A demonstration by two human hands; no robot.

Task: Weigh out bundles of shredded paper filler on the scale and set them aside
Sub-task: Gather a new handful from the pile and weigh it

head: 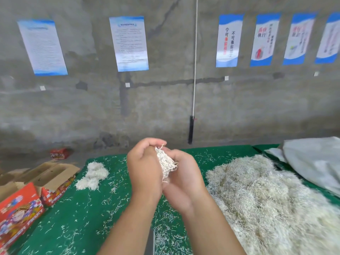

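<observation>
A small bundle of white shredded paper filler is pressed between my two hands above the green table. My left hand curls over it from the left. Cupped under it from the right, my right hand holds it with curled fingers. A big loose heap of shredded paper lies on the table to the right of my hands. Several small rounded bundles sit together at the table's far left. The scale is hidden; only a grey edge shows under my forearms.
Open red printed cardboard boxes stand off the table's left edge. A white sack lies at the far right. Loose paper shreds are scattered over the green surface. A cord with a black handle hangs against the concrete wall behind.
</observation>
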